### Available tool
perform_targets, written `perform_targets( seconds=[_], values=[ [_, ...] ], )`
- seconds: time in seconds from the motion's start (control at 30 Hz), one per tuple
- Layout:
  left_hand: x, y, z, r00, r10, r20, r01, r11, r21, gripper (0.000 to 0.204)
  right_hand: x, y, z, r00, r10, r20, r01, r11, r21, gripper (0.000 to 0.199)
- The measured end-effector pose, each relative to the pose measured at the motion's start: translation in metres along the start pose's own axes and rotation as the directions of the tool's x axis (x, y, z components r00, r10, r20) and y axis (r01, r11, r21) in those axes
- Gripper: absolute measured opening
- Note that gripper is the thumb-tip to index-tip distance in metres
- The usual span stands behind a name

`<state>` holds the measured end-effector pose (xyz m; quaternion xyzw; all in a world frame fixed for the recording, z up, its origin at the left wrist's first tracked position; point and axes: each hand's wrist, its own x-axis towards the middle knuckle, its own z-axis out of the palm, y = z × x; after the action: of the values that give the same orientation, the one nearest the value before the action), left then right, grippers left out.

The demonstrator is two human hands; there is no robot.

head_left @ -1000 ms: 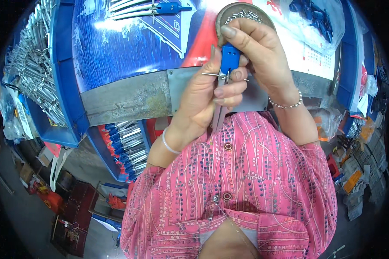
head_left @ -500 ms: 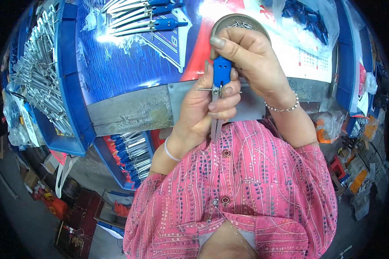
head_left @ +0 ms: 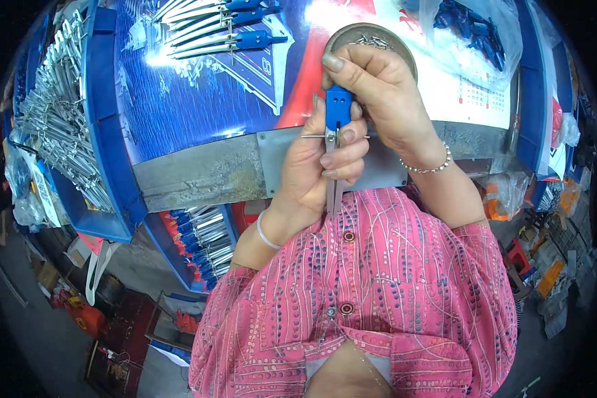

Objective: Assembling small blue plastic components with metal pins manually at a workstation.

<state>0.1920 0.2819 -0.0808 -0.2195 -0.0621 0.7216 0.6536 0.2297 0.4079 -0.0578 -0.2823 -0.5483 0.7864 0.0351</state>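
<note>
Upright before my chest, my left hand (head_left: pixel 302 166) grips a compass-like tool. It has a blue plastic head (head_left: pixel 339 109) with two small holes, and two flat metal legs (head_left: pixel 334 192) pointing down toward my shirt. A thin metal rod crosses it just below the head. My right hand (head_left: pixel 388 93) is just above the head, thumb and fingers pinched together; anything between them is hidden. Behind that hand stands a round dish (head_left: pixel 335 41) with small metal pins or rivets (head_left: pixel 375 41). Several similar blue-headed tools (head_left: pixel 232 41) lie at the far left of the table.
On the left is a blue bin (head_left: pixel 106 132) full of metal legs (head_left: pixel 63 113). A clear bag (head_left: pixel 511 33) of blue plastic parts (head_left: pixel 467 30) lies far right. Below the table edge (head_left: pixel 199 174), a lower tray holds more blue-and-metal pieces (head_left: pixel 205 239).
Both hands and the held tool have shifted very slightly; the right wrist is a little further left. The grips look the same.
</note>
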Motion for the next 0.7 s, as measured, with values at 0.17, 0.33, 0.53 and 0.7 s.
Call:
perform_targets(
  seconds=[0.17, 0.33, 0.53, 0.7],
  values=[
    [-0.006, 0.0, -0.007, 1.0, 0.019, 0.021, -0.018, 0.999, -0.034, 0.041, -0.002, 0.004, 0.007, 0.999, 0.012, -0.03, -0.012, 1.0, 0.002, 0.022],
    [-0.016, -0.001, -0.011, 0.999, 0.021, 0.031, -0.02, 0.999, -0.036, 0.041, -0.002, 0.004, 0.008, 0.997, 0.058, 0.056, -0.054, 0.996, -0.068, 0.022],
    [-0.03, 0.0, -0.014, 1.0, -0.001, -0.005, 0.001, 1.0, -0.026, 0.042, -0.003, 0.008, 0.014, 0.993, 0.043, 0.11, -0.025, 0.987, -0.16, 0.024],
    [-0.042, -0.001, -0.018, 1.0, 0.012, 0.007, -0.011, 1.0, -0.021, 0.042, -0.009, 0.009, 0.024, 0.984, 0.097, 0.146, -0.08, 0.99, -0.117, 0.023]
  ],
)
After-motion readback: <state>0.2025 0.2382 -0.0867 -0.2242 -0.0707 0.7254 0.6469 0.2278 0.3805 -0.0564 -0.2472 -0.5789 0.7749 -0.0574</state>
